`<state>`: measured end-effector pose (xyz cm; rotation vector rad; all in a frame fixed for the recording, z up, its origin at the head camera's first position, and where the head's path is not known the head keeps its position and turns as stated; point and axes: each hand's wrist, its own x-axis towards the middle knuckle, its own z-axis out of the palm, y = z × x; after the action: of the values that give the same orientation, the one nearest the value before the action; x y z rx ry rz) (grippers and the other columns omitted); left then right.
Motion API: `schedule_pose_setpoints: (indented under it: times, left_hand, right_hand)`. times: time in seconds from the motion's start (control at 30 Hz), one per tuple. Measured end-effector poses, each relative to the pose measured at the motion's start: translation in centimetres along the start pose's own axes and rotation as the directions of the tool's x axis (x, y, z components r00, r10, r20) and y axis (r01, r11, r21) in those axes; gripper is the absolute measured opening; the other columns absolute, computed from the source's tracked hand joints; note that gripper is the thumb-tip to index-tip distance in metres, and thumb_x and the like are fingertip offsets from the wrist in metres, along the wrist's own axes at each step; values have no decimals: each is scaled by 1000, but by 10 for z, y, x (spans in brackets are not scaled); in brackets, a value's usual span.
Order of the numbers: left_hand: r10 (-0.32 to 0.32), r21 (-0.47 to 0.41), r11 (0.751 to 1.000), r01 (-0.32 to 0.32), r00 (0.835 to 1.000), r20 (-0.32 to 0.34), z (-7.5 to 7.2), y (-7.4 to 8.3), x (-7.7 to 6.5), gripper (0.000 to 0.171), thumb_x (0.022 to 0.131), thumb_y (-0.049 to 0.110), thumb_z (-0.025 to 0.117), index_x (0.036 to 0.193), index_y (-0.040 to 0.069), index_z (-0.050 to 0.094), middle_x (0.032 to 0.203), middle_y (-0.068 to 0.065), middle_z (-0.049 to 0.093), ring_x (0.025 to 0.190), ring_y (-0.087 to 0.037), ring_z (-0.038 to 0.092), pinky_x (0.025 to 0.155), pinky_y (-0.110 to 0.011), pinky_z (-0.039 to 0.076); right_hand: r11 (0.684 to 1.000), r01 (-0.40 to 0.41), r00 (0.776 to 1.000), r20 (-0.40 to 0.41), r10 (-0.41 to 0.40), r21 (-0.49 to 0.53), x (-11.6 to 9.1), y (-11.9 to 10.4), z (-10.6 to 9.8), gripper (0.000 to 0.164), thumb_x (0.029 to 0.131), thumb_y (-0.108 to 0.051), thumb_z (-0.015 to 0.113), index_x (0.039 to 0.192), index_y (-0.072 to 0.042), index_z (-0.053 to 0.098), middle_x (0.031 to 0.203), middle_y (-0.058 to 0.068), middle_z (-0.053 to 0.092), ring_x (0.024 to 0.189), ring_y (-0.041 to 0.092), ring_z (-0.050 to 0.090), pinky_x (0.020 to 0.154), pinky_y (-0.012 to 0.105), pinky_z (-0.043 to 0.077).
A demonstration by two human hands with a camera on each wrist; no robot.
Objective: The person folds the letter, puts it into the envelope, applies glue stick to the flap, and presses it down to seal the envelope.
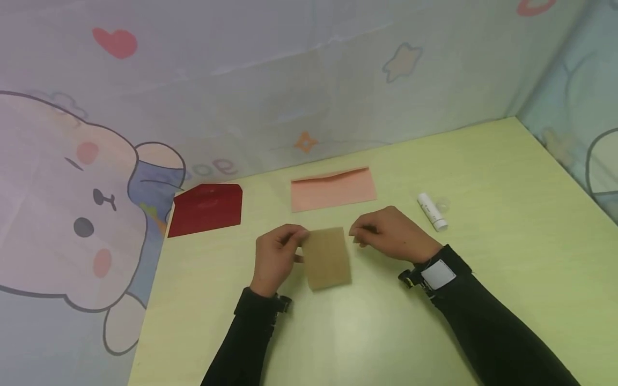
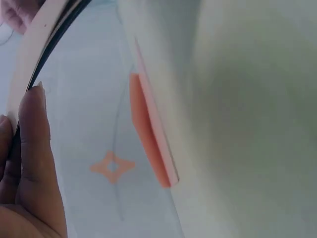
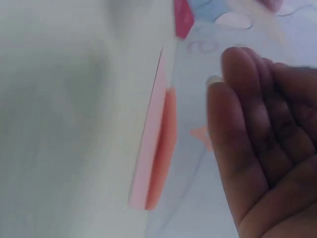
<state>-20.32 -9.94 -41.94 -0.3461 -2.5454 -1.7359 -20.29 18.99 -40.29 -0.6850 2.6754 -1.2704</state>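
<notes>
My left hand pinches a brown kraft-paper card by its left edge, thumb in front and fingers behind. Seen edge-on in the left wrist view, the card shows thin layers with a dark gap between them. Just off the card's right edge is my right hand, its fingers loosely bent and holding nothing. The right wrist view shows that palm and its fingers with nothing in them. Behind the card lies a pink envelope, its flap lifted a little along the far edge.
A red envelope with its flap unfolded lies at the table's left edge. Right of the right hand lies a white capped tube beside a small clear round piece. A printed cloth hangs behind the pale yellow table.
</notes>
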Motion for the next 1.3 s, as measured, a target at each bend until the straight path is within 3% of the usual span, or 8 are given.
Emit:
schedule_pose_setpoints:
  times: [0.13,0.37,0.5,0.8,0.9,1.07,1.17,1.3]
  left_hand:
    - [-5,-59,998,3,999,-35,-3,-1,-1,7,106,9,80,108,5,86,97,-17,80,83,-10,77,62,-33,70]
    - [-87,-256,963,89,996,18,10,-1,-1,13,109,10,77,114,-1,83,97,-4,75,89,-9,73,65,-31,70]
    - [-135,-326,937,128,991,-2,12,0,-1,15,109,9,76,114,-3,82,95,3,74,90,-10,73,65,-29,70]
    - [1,-101,995,-4,999,-32,6,2,-1,7,106,8,80,107,2,85,96,-17,81,82,-7,76,65,-30,70]
    - [46,-47,998,-45,999,29,6,6,-3,8,106,9,80,107,4,86,100,-17,84,85,-12,79,65,-29,70]
    - [127,3,992,-129,985,120,8,13,-7,10,107,14,80,109,6,87,104,-13,86,91,-23,83,66,-30,70]
    - [123,8,992,-125,986,109,7,14,-7,8,106,11,80,108,6,86,104,-13,86,91,-25,83,65,-29,70]
    - [74,-18,997,-73,994,78,2,10,-5,8,106,8,80,108,3,86,105,-16,86,91,-24,83,64,-32,70]
  right_hand:
    - [1000,8,997,-80,-6,25,4,-7,3,20,114,-23,69,116,-13,86,106,2,86,94,13,79,87,34,63]
    - [997,13,985,-175,2,81,11,-16,21,25,118,-25,64,110,-14,85,82,-2,71,75,10,61,72,26,50]
    - [984,-1,974,-221,41,180,10,-16,26,24,117,-23,65,110,-12,85,87,1,78,79,10,70,74,25,58]
    - [999,45,985,-169,-40,22,8,-14,16,14,113,-20,72,111,-17,86,100,-4,83,89,10,73,80,29,60]
    - [993,71,992,-101,-81,-98,13,-23,15,12,112,-23,74,108,-23,85,100,-10,82,91,8,71,83,32,60]
    - [938,147,988,9,-151,-313,19,-40,18,18,114,-28,70,107,-26,86,96,-13,80,83,5,66,78,34,59]
    - [936,132,991,13,-136,-327,17,-39,18,18,113,-23,69,106,-24,86,93,-12,79,81,4,64,76,32,56]
    - [972,113,993,-14,-118,-208,12,-29,11,21,112,-17,68,99,-22,83,82,-12,68,74,5,57,71,26,48]
